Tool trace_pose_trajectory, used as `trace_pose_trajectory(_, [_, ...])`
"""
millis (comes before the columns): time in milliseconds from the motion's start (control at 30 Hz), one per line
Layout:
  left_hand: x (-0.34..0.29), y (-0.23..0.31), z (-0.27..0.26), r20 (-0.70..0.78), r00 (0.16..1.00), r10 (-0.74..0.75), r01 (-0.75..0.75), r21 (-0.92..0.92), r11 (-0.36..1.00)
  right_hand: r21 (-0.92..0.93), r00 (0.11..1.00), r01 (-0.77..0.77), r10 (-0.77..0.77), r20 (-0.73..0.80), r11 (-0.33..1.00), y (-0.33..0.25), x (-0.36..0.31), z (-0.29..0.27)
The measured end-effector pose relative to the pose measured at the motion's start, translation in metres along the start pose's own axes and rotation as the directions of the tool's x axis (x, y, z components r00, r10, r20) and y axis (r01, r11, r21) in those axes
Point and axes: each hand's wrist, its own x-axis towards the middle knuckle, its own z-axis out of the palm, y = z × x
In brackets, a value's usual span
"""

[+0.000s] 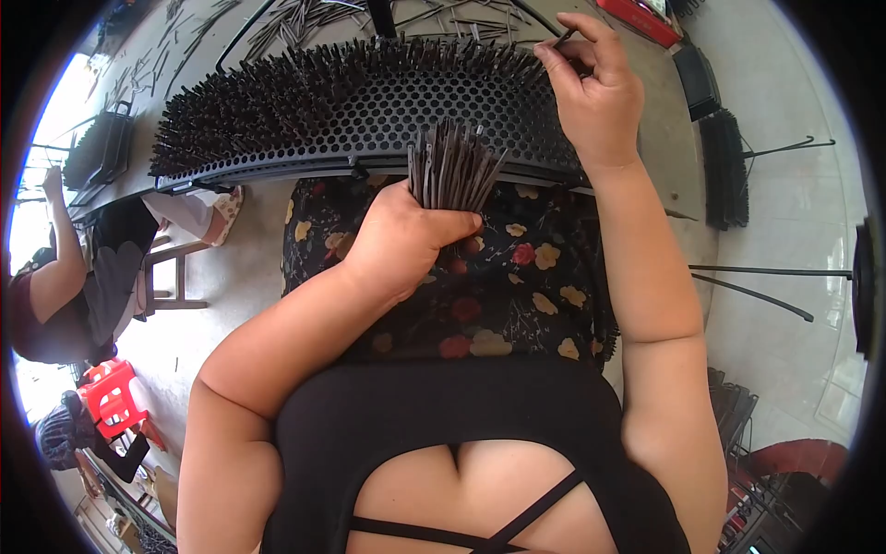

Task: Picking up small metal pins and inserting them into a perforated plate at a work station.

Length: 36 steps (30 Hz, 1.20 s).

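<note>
Head view: left hand [395, 233] clenched around a bundle of dark sticks [449, 175], tips up at the near edge of a black board [406, 109] full of holes. Right hand [600, 97] pinches one dark stick [564, 38] at board's far right. Sticks crowd board's left side.

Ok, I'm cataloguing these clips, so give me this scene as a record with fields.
main object: curved black perforated panel, bare holes in its middle
panel cover: dark brown sticks, dense at left, lining the far edge
left hand: gripping a bundle of thin brown sticks
right hand: pinching a thin dark stick near the panel's right end
background: another person at left; red plastic stool
</note>
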Motion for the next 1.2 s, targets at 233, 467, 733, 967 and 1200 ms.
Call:
trace_pose_trajectory(233, [0.004, -0.002, -0.005, -0.013, 1.000, -0.005, 0.004, -0.025, 1.000, -0.295, 0.911, 0.408, -0.406, 0.072, 0.864, 0.007, 0.011, -0.004])
trace_pose_trajectory(467, [-0.001, 0.002, -0.012, 0.015, 0.998, 0.063, -0.061, -0.077, 0.995, 0.363, 0.808, -0.553, 0.376, 0.454, 0.750, -0.062, -0.035, -0.014])
trace_pose_trajectory(733, [-0.003, 0.005, -0.007, 0.044, 0.995, 0.086, -0.078, -0.160, 0.984, 0.482, 0.706, -0.690, 0.354, 0.614, 0.540, -0.073, -0.050, -0.022])
trace_pose_trajectory(967, [-0.008, 0.010, -0.015, -0.004, 1.000, 0.025, -0.025, -0.161, 0.987, 0.613, 0.834, -0.547, 0.434, 0.340, 0.570, -0.053, -0.029, -0.030])
trace_pose_trajectory(1200, [0.000, 0.015, -0.018, -0.076, 0.985, -0.155, 0.138, -0.195, 0.971, 0.282, 0.999, 0.031, -0.023, -0.030, 0.959, 0.016, 0.000, -0.032])
